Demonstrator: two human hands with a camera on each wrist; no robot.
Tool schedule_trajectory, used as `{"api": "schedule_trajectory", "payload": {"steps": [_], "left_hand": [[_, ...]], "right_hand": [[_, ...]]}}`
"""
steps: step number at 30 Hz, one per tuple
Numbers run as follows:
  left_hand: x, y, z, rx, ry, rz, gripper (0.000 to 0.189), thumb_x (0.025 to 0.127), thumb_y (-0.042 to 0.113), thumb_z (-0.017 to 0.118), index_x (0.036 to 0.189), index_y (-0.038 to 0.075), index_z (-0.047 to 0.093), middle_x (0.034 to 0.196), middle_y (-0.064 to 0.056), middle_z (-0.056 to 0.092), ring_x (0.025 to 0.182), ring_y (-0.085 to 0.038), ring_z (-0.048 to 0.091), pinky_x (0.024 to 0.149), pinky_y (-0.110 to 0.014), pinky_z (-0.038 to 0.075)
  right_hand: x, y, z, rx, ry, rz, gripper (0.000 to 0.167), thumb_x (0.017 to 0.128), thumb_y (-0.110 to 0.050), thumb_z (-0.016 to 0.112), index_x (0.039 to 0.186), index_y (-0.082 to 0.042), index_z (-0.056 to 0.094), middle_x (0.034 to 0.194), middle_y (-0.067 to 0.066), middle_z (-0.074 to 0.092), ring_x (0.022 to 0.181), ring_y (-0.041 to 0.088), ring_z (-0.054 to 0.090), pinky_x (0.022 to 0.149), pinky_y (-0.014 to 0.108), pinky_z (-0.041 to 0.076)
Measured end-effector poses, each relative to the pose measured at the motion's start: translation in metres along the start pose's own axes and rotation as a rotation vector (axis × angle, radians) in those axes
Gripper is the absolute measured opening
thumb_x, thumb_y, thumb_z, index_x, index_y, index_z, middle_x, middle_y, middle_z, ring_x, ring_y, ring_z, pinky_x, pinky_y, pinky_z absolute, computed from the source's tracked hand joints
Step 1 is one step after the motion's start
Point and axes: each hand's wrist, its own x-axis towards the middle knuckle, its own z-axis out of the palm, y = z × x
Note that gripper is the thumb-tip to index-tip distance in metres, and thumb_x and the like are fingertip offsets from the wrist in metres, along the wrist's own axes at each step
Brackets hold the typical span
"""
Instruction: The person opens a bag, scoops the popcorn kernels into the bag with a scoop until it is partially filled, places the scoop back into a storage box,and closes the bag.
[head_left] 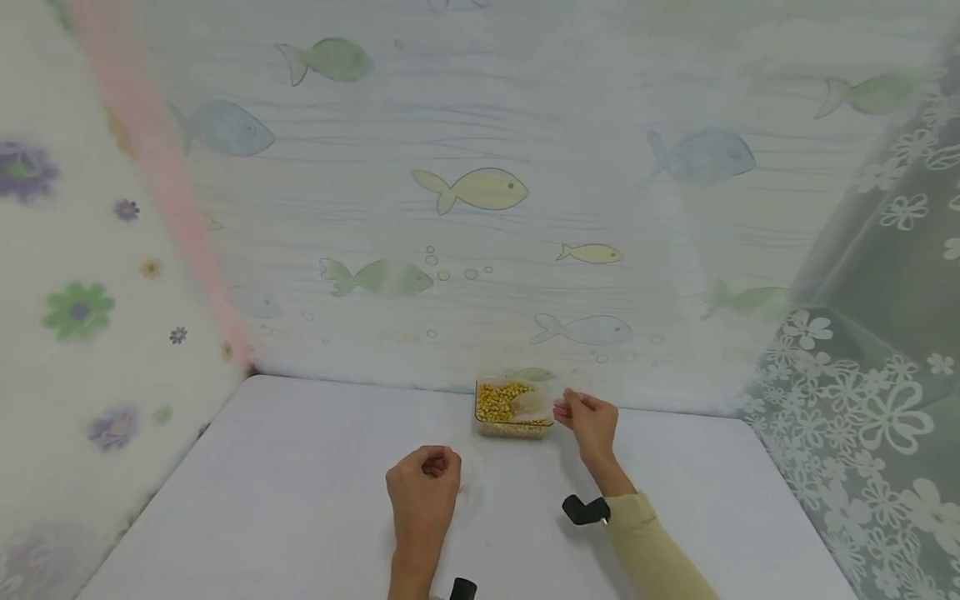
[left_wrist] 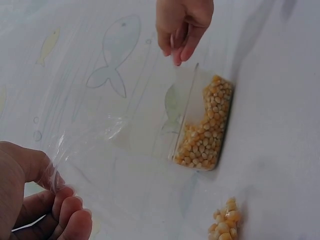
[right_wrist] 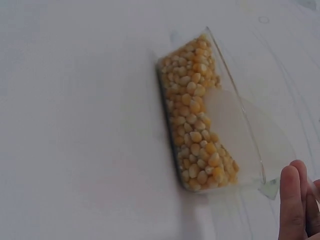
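Note:
A clear rectangular container (head_left: 512, 431) of yellow corn kernels (right_wrist: 192, 120) stands at the back of the table. My right hand (head_left: 592, 422) is at its right side and pinches a translucent white scoop (right_wrist: 235, 125). The scoop's wide end dips into the kernels inside the container. Nearer to me, my left hand (head_left: 423, 487) pinches the top of a thin clear plastic bag (left_wrist: 95, 137) between thumb and fingers. Loose kernels (left_wrist: 224, 222) lie in a small heap at the bag's bottom, seen in the left wrist view. In the head view the bag is barely visible.
The white table (head_left: 322, 500) ends at a back curtain (head_left: 480, 283) printed with fish, close behind the container. A flowered curtain (head_left: 82, 400) borders the left side, and a sheer flowered one (head_left: 885, 400) the right.

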Motion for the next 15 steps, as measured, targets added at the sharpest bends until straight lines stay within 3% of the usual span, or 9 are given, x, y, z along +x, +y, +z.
{"api": "schedule_trajectory", "payload": {"steps": [7,15], "left_hand": [[-0.0015,0.0007,0.0000,-0.010,-0.017,-0.035,0.009,0.079,-0.005,0.071,0.075,0.002,0.074,0.059,0.001,0.062,0.053,-0.007,0.056,0.053,-0.023,0.051],[-0.0008,0.0001,0.0003,-0.010,-0.009,-0.007,0.010,0.080,-0.006,0.071,0.074,0.002,0.074,0.058,0.001,0.062,0.052,-0.006,0.055,0.052,-0.024,0.051]], "right_hand": [[-0.0050,0.0047,-0.0032,0.083,0.000,0.176,0.040,0.101,-0.013,0.062,0.125,0.018,0.057,0.076,0.001,0.073,0.070,0.007,0.072,0.071,0.023,0.060],[-0.0097,0.0070,-0.0021,0.195,0.048,0.247,0.042,0.101,-0.011,0.060,0.130,0.018,0.054,0.074,0.000,0.073,0.070,0.008,0.073,0.073,0.023,0.060]]}}
